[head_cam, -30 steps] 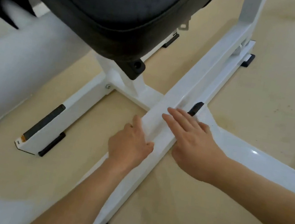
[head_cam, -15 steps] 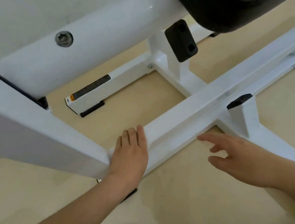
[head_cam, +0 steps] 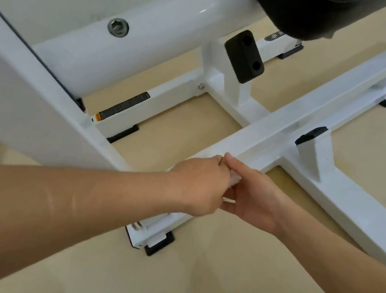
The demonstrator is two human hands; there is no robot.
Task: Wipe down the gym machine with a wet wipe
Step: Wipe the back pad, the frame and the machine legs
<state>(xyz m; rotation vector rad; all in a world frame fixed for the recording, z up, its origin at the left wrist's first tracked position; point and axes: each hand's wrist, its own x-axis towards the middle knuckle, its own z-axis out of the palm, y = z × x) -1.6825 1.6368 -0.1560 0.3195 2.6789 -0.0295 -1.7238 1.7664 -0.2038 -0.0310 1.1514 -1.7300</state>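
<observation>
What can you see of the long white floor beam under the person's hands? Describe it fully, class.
The floor beam is a long, square-section bar, glossy white like painted metal, lying flat on the tan floor and running diagonally from near left to far right. Black rubber feet sit under its near end. White cross members join both sides. The left hand and right hand meet above it, a wet wipe between them, hiding a stretch; contact is unclear.

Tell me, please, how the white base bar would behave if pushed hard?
Probably stiff and heavy: the base bar is a thick box section joined to other beams. Its black feet likely resist sliding. Glossy paint may feel slippery.
</observation>
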